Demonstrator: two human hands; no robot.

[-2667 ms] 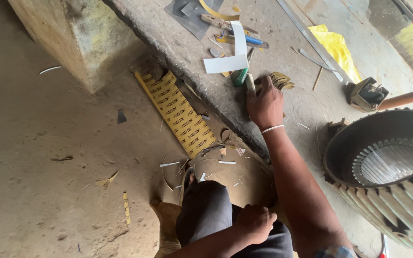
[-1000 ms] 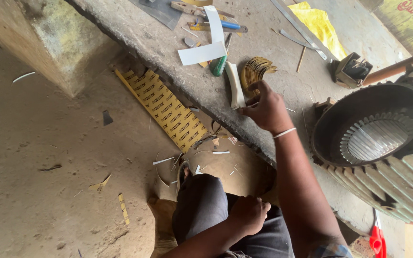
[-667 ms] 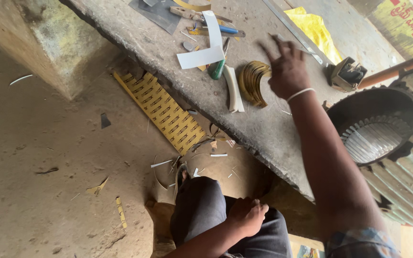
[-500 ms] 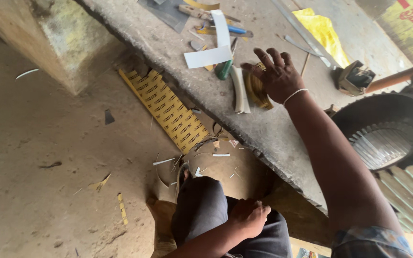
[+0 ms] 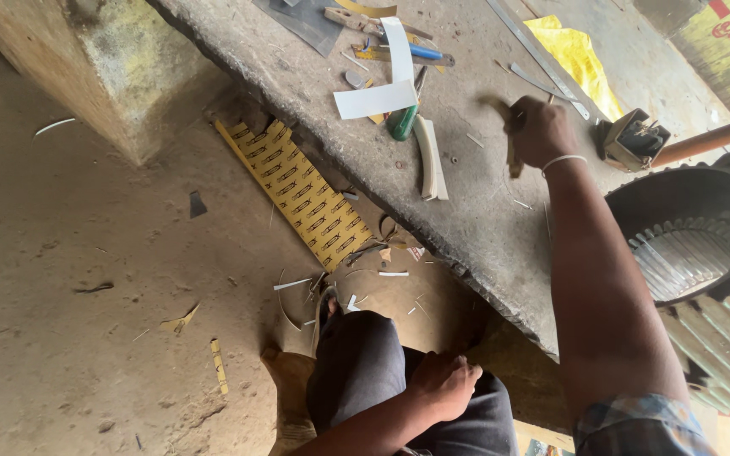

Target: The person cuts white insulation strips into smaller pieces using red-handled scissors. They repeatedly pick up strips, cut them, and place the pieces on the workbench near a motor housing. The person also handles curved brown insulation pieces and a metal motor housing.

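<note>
Gripping a bundle of thin yellowish strips [image 5: 510, 139] in my closed right hand [image 5: 542, 131], just above the concrete tabletop [image 5: 483, 228], I judge them light, springy and easily bent, best pinched across the middle. My left hand [image 5: 443, 384] rests fisted and empty on my knee.

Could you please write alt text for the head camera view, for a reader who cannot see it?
Seen from above, the person's right hand grips a bundle of thin yellowish strips over a rough concrete bench, while the left hand rests on their knee. White curved strips lie nearby; a ribbed motor housing sits at right.
</note>
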